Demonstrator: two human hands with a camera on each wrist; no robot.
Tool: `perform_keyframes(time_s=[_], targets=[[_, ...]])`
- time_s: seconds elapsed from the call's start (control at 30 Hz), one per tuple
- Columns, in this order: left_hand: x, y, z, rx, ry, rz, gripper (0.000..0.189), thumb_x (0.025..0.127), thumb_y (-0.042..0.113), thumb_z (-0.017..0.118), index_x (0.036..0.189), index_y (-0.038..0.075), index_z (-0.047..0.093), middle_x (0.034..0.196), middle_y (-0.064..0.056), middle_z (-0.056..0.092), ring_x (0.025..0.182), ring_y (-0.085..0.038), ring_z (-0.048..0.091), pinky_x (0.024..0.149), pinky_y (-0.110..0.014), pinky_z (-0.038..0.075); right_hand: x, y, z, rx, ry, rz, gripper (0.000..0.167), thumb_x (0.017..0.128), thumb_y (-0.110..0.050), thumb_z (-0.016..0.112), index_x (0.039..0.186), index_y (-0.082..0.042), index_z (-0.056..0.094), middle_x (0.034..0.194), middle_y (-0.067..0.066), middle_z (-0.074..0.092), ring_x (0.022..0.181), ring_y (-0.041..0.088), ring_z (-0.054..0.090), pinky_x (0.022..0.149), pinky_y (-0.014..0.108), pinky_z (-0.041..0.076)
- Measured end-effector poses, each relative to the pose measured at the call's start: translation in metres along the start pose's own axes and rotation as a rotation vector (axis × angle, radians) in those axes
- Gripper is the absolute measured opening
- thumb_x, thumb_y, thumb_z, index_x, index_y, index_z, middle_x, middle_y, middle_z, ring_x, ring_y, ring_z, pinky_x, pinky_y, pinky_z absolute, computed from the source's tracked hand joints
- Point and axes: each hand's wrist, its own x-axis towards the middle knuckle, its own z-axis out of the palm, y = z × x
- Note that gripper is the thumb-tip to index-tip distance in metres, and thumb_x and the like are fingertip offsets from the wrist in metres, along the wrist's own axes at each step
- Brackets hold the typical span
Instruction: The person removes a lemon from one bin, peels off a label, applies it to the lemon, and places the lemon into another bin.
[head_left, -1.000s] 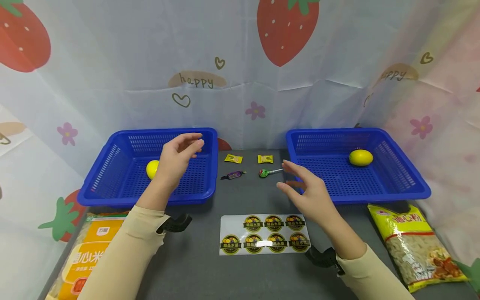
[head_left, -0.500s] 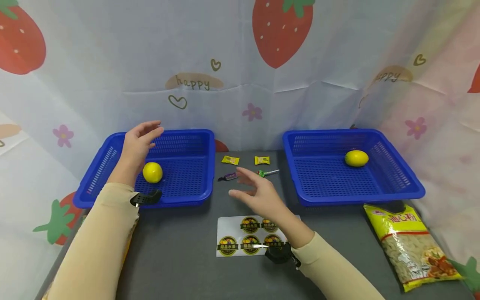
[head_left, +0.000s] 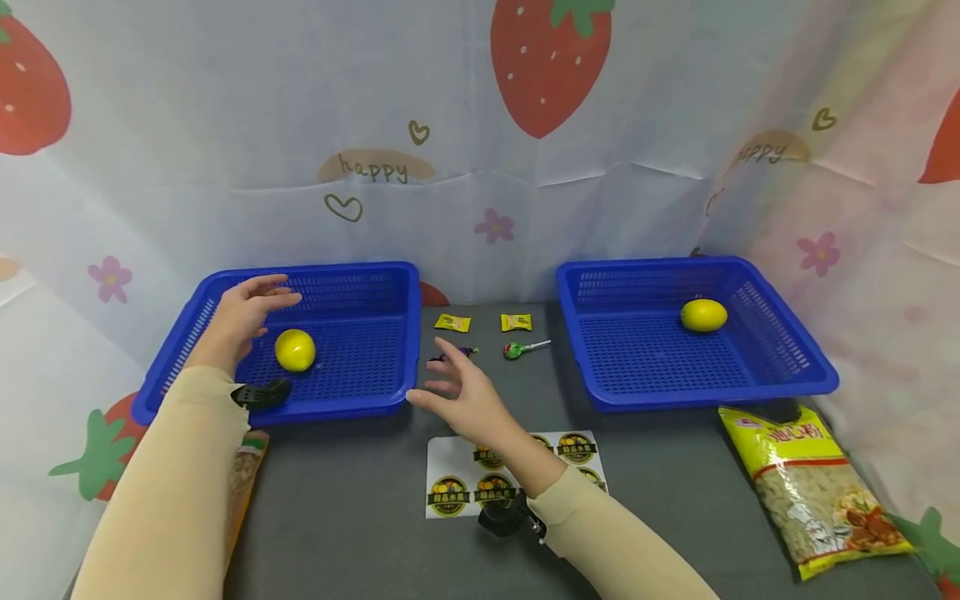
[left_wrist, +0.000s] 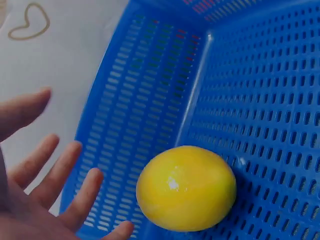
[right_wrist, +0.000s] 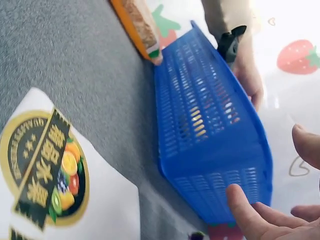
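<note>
My left hand [head_left: 243,317] hovers over the left side of a blue plastic basket [head_left: 330,412], fingers spread and holding nothing. A yellow lemon [head_left: 295,350] lies in that basket, just right of and below the hand. In the left wrist view, the lemon [left_wrist: 186,188] is beside the fingertips, apart from the thumb. Above the table, right of this basket's near corner, my right hand [head_left: 465,396] is held with loosely bent fingers and nothing in them. It partly covers a purple-wrapped candy [head_left: 467,351]. The right wrist view has its fingers in front of the basket [right_wrist: 215,155].
Another blue basket [head_left: 637,358] at the right holds a lemon [head_left: 703,315]. Between the baskets lie two yellow-wrapped candies [head_left: 516,322] and a lollipop [head_left: 513,351]. A sticker sheet [head_left: 442,458] lies partly under the right forearm. Food bags [head_left: 817,492] flank both sides.
Both hands have moved left. The left hand has also lowered towards the lemon in its basket, and the right has passed from the right basket across to the left one. The view has shifted slightly.
</note>
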Motion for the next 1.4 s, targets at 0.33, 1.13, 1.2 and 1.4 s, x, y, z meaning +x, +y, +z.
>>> perform_keyframes(time_s=[0.33, 1.13, 1.2, 1.4], targets=[[0.005, -0.031, -0.013, 0.095, -0.248, -0.070, 0.087, 0.097, 0.035, 0.069, 0.163, 0.014, 0.017, 0.169, -0.018, 0.011, 0.150, -0.047, 0.019, 0.113, -0.070, 0.028, 0.009, -0.002, 0.023, 0.110, -0.025, 0.020, 0.090, 0.093, -0.033, 0.075, 0.163, -0.022, 0.019, 0.151, 0.012, 0.051, 0.125, 0.026, 0.063, 0.093, 0.037, 0.057], [0.004, -0.033, -0.010, 0.148, -0.349, -0.119, 0.079, 0.093, 0.023, 0.075, 0.155, -0.001, 0.033, 0.154, -0.028, 0.034, 0.131, -0.035, 0.048, 0.115, -0.051, 0.039, 0.010, -0.003, 0.028, 0.000, -0.023, 0.036, 0.087, 0.094, -0.031, 0.073, 0.162, -0.015, 0.020, 0.147, 0.011, 0.055, 0.126, 0.022, 0.062, 0.097, 0.037, 0.055], [0.004, -0.029, -0.009, 0.125, -0.332, -0.121, 0.078, 0.093, 0.025, 0.074, 0.155, 0.001, 0.034, 0.152, -0.026, 0.036, 0.126, -0.032, 0.052, 0.114, -0.049, 0.040, 0.010, -0.003, 0.028, -0.002, -0.021, 0.034, 0.086, 0.095, -0.031, 0.073, 0.162, -0.015, 0.021, 0.147, 0.012, 0.055, 0.125, 0.023, 0.063, 0.098, 0.037, 0.055], [0.005, -0.013, -0.007, 0.088, -0.292, -0.071, 0.082, 0.094, 0.033, 0.073, 0.157, 0.004, 0.030, 0.151, -0.022, 0.037, 0.118, -0.026, 0.056, 0.107, -0.049, 0.048, 0.009, -0.002, 0.024, 0.012, -0.016, 0.037, 0.086, 0.094, -0.030, 0.073, 0.162, -0.017, 0.022, 0.147, 0.012, 0.055, 0.125, 0.024, 0.063, 0.097, 0.039, 0.055]])
